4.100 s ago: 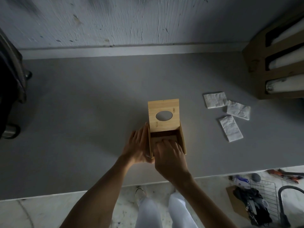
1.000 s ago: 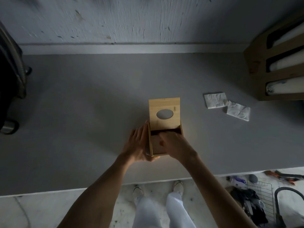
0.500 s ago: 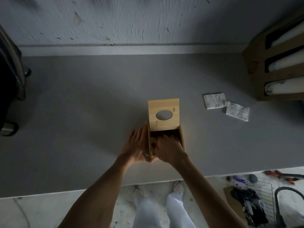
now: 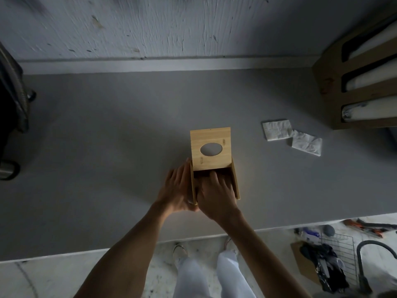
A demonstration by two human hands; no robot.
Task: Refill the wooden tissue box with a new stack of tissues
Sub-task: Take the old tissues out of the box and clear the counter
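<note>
The wooden tissue box stands near the front of the grey table, its lid with an oval hole raised behind the opening. My left hand lies flat against the box's left wall, fingers straight. My right hand reaches down into the open box, fingers extended and pressing inside; what lies under them is hidden. Two folded white tissues rest on the table to the right of the box.
A brown cardboard rack holding white rolls stands at the back right. A dark object sits at the left edge. Below the table's front edge at the right are a wire basket and floor clutter.
One of three loose tissues has left the table since the earliest frame. My right hand has pushed deeper into the box. The left hand stays on the box's side.
</note>
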